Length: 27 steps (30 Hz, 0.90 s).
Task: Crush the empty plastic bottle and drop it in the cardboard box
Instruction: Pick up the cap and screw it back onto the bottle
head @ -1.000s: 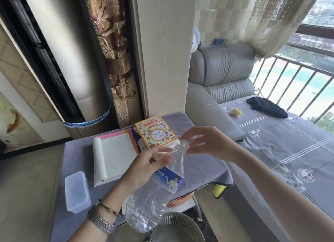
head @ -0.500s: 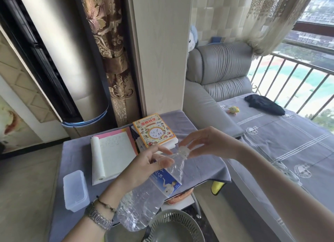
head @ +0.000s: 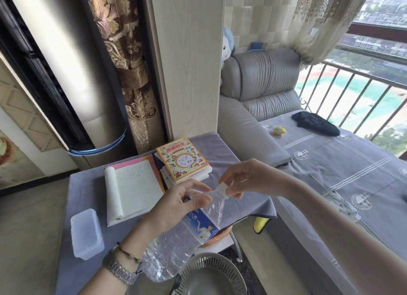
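Note:
A clear, crumpled plastic bottle (head: 176,248) with a blue label lies tilted in front of me, neck pointing up and right. My left hand (head: 176,204) grips it around the upper body near the label. My right hand (head: 248,180) pinches the white cap (head: 222,188) at the neck with its fingertips. No cardboard box is in view.
Below the bottle stands a low table with a grey cloth (head: 88,184), an open notebook (head: 132,191), a stack of books (head: 182,160) and a clear lidded container (head: 87,233). A grey slotted basket (head: 209,275) sits at the bottom edge. A grey sofa (head: 264,85) and covered bed (head: 352,173) lie right.
The bottle's base has swung lower and left while the neck stays between both hands. My right fingers have closed tighter on the cap.

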Available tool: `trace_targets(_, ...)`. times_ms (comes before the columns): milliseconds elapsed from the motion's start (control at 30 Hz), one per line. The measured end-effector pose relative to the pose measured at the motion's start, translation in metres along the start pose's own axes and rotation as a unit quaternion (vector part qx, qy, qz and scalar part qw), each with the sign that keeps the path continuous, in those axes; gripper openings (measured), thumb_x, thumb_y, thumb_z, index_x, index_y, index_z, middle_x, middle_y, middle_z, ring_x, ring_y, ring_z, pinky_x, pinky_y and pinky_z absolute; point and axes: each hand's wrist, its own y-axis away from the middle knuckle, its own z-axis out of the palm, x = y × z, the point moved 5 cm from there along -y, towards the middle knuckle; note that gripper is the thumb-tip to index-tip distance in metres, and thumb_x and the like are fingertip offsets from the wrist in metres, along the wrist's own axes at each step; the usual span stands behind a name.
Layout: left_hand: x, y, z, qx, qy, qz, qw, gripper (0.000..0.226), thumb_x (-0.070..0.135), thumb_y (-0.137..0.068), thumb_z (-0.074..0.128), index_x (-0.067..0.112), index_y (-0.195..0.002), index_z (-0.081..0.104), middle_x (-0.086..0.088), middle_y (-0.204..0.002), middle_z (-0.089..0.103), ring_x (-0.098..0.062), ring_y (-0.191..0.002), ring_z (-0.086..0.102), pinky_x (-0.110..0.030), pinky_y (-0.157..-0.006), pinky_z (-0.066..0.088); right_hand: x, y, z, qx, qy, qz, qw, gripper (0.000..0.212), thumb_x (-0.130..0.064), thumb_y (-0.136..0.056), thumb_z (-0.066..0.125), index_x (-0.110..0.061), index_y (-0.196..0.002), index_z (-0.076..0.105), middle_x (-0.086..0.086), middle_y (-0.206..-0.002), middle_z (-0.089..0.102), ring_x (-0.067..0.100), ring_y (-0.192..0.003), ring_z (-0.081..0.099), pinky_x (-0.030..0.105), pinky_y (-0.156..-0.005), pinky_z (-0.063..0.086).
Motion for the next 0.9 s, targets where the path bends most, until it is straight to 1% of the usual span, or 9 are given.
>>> trace_targets(67,0.000,0.001,0.000,0.010,-0.010,0.004,1.000,0.025,0.044,-0.075,0.071,0.036,-0.097,0.065,0.012,-0.093,0.076,0.000,-0.092,0.068,-0.020,-0.082,0.044,0.002,0.000,0.001,0.003,0.003,0.003,1.000,0.013,-0.012,-0.081,0.073,-0.012,-0.095,0.072,-0.004,-0.076,0.073,0.007,-0.061,0.068,0.017,-0.067,0.056)
trace_targets(167,0.001,0.000,0.000,0.023,-0.037,0.010,0.999,0.027,0.048,-0.073,0.071,0.038,-0.097,0.064,0.014,-0.095,0.076,0.002,-0.095,0.066,-0.022,-0.083,0.044,0.004,0.001,0.003,0.004,0.017,0.011,1.000,0.020,-0.025,-0.085,0.069,-0.007,-0.093,0.070,0.009,-0.080,0.075,0.011,-0.063,0.068,0.020,-0.068,0.056)
trace_targets(367,0.002,0.001,0.001,0.043,-0.081,0.024,0.995,0.027,0.048,-0.072,0.071,0.039,-0.097,0.065,0.021,-0.102,0.072,0.011,-0.101,0.061,-0.010,-0.078,0.040,0.014,-0.003,0.012,0.030,0.027,0.044,0.998,0.035,-0.044,-0.086,0.062,-0.015,-0.066,0.062,-0.005,-0.053,0.067,0.011,-0.050,0.063,0.020,-0.057,0.052)
trace_targets(433,0.002,0.001,0.000,0.040,-0.059,0.019,0.997,0.031,0.053,-0.069,0.070,0.039,-0.097,0.065,0.016,-0.102,0.074,0.006,-0.099,0.063,-0.017,-0.081,0.043,0.012,-0.002,0.012,0.030,0.023,0.035,0.999,0.032,-0.048,-0.084,0.062,-0.021,-0.069,0.065,-0.006,-0.059,0.069,0.013,-0.056,0.068,0.021,-0.061,0.053)
trace_targets(500,0.003,0.001,-0.001,0.029,-0.023,0.015,0.999,0.033,0.053,-0.068,0.070,0.038,-0.098,0.066,0.011,-0.101,0.075,0.000,-0.097,0.066,-0.020,-0.082,0.044,0.007,0.000,0.011,0.025,-0.002,0.012,1.000,0.028,-0.052,-0.081,0.061,-0.026,-0.085,0.069,-0.004,-0.077,0.073,0.015,-0.069,0.073,0.022,-0.067,0.056)
trace_targets(600,0.006,0.001,-0.004,0.020,0.015,0.014,1.000,0.028,0.050,-0.069,0.071,0.041,-0.096,0.066,0.006,-0.100,0.077,-0.004,-0.098,0.068,-0.020,-0.083,0.044,-0.002,0.002,0.007,0.010,-0.038,-0.049,0.998,0.031,-0.034,-0.086,0.065,-0.019,-0.113,0.065,0.010,-0.109,0.068,0.018,-0.089,0.070,0.028,-0.078,0.059)
trace_targets(667,0.006,0.001,-0.004,0.010,0.033,0.012,0.999,0.025,0.047,-0.071,0.070,0.041,-0.095,0.067,0.004,-0.100,0.077,-0.006,-0.101,0.068,-0.025,-0.090,0.045,-0.008,0.005,0.004,0.002,-0.034,-0.084,0.996,0.029,-0.016,-0.091,0.063,-0.016,-0.119,0.062,0.008,-0.116,0.066,0.013,-0.093,0.067,0.025,-0.081,0.057)
trace_targets(833,0.005,0.003,-0.002,-0.015,0.080,0.014,0.997,0.036,0.055,-0.063,0.074,0.040,-0.095,0.068,0.001,-0.099,0.078,-0.006,-0.095,0.070,-0.027,-0.085,0.045,-0.012,0.010,0.004,-0.003,0.015,-0.093,0.996,0.027,-0.009,-0.091,0.061,-0.025,-0.113,0.065,0.006,-0.113,0.069,0.016,-0.093,0.065,0.022,-0.087,0.052)
trace_targets(900,0.004,0.003,-0.002,-0.018,0.083,0.014,0.996,0.043,0.063,-0.058,0.075,0.040,-0.094,0.068,0.001,-0.099,0.078,-0.006,-0.091,0.070,-0.020,-0.078,0.049,-0.011,0.009,0.007,0.012,0.020,-0.094,0.995,0.024,-0.007,-0.092,0.059,-0.021,-0.111,0.064,0.001,-0.104,0.069,0.004,-0.085,0.062,0.015,-0.080,0.049)
